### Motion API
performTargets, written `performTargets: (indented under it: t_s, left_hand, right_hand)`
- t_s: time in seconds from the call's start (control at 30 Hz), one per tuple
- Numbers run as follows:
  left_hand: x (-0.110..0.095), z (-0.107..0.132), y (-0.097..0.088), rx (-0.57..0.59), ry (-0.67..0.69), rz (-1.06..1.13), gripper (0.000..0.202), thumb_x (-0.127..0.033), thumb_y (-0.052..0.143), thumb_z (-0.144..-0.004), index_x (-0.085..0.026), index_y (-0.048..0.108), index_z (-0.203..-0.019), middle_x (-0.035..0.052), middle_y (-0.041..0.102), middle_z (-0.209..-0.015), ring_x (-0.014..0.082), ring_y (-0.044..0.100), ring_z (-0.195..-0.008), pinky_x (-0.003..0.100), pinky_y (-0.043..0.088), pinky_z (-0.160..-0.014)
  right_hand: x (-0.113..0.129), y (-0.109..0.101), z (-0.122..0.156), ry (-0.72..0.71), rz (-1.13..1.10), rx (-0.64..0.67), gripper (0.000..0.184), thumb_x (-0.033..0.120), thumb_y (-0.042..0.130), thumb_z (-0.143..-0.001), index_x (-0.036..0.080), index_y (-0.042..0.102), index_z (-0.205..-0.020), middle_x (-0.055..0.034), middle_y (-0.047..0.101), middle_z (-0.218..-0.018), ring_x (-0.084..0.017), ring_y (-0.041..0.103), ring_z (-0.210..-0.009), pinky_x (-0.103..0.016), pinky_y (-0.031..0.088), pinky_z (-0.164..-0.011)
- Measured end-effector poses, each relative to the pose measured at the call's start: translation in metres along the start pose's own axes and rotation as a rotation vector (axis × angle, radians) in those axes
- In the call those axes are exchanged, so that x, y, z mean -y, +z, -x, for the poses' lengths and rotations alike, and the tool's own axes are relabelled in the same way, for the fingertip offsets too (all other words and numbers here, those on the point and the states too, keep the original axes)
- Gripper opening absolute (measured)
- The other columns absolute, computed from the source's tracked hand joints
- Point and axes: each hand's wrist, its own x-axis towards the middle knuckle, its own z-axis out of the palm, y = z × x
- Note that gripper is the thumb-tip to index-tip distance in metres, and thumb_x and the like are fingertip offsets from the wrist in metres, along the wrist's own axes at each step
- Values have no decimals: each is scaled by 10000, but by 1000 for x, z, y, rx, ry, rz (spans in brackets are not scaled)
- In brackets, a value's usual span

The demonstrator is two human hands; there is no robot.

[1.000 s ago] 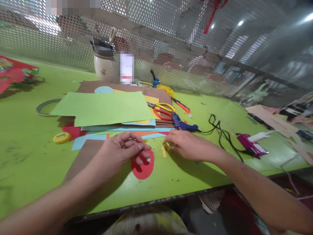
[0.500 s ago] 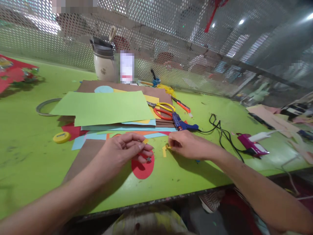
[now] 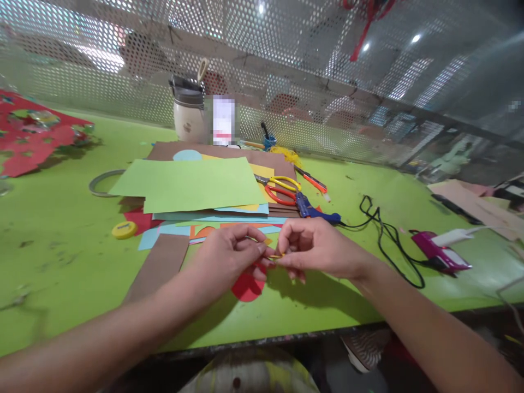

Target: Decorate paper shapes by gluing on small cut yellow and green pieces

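My left hand (image 3: 235, 252) and my right hand (image 3: 313, 246) meet over the table's front part, fingertips almost touching. Between them is a small yellow paper strip (image 3: 276, 256), its right end pinched by my right thumb and fingers. My left thumb and fingers close on its other end, partly hidden by the fingers. Beneath my left fingers lies a red paper oval (image 3: 246, 289), its upper part covered. Behind the hands are an orange paper piece (image 3: 204, 233) and a brown paper piece (image 3: 161, 262).
Behind sits a paper stack topped by a light green sheet (image 3: 196, 183). Scissors (image 3: 282, 192) and a blue glue gun (image 3: 315, 210) lie on its right side. A black cord (image 3: 380, 240) runs to a purple power strip (image 3: 442, 254). At left are a yellow tape roll (image 3: 124, 230) and red cut paper (image 3: 41, 139).
My right hand has lifted the yellow strip off the table and brought it left to my left fingertips. The camera view has shifted slightly left.
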Motion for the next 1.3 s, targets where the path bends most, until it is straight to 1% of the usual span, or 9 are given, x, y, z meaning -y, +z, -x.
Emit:
performTargets:
  t_s: [0.1,0.23,0.57,0.8,0.9,1.0,1.07,1.17,1.3]
  left_hand:
    - [-2,2,2,-2,-1,-45,82,-176,648,-797,-169,584,-746,-17,668,-542,132,644,-477,223,509,-512]
    - [2,2,1,23,-6,-57,61,-212,600,-845,-163,594,-809,24,715,-623,154,667,-522,268,541,-565]
    - [7,1,-1,135,3,-95,165,-302,619,-823,-141,651,-811,74,749,-792,153,671,-599,287,563,-595]
    - [9,-4,-1,130,-67,-91,209,-347,668,-819,-141,642,-797,77,755,-745,158,657,-511,279,558,-477]
    - [6,-4,0,121,-83,-65,174,-302,646,-844,-144,617,-779,75,756,-725,162,661,-495,281,561,-466]
    - [2,-4,-2,72,-36,-9,144,-251,626,-864,-150,590,-767,72,763,-736,170,689,-529,283,574,-513]
    - [0,-4,-6,28,4,0,128,-229,629,-870,-144,598,-779,74,768,-747,160,698,-542,261,568,-542]
    - [-1,-4,-11,-11,6,-8,74,-197,643,-863,-132,619,-841,76,771,-748,159,701,-544,246,556,-538]
    - [2,-6,-13,-19,-4,8,108,-189,648,-852,-134,625,-943,63,768,-728,178,703,-547,271,554,-536]
  right_hand:
    - [3,7,-4,9,5,-64,377,380,855,-646,173,547,-713,57,581,-532,-84,566,-448,-177,449,-399]
    - [1,9,-6,13,60,-127,364,347,853,-647,179,541,-730,83,547,-520,-64,510,-416,-155,381,-358]
    - [-2,7,-5,-11,66,-155,208,226,727,-721,180,532,-776,77,553,-558,-72,526,-460,-170,398,-399]
    - [-5,10,-6,-46,105,-124,206,164,690,-726,171,564,-890,44,579,-669,-87,531,-539,-199,422,-458]
    - [1,0,-2,-108,177,-87,217,171,707,-735,162,595,-921,21,605,-716,-107,567,-619,-227,469,-548]
    - [7,-20,2,-175,414,-195,132,226,662,-832,156,626,-938,-17,636,-778,-134,600,-675,-254,504,-597]
    - [6,-30,2,-211,774,-276,113,232,574,-919,147,641,-951,-49,658,-829,-147,616,-705,-264,507,-622]
    - [-4,-34,-3,-235,1178,-164,113,158,567,-930,136,672,-965,-85,677,-920,-181,626,-806,-301,493,-719]
    - [-16,-23,-8,-270,1366,17,133,113,553,-928,118,676,-877,-120,653,-930,-235,584,-890,-351,444,-773]
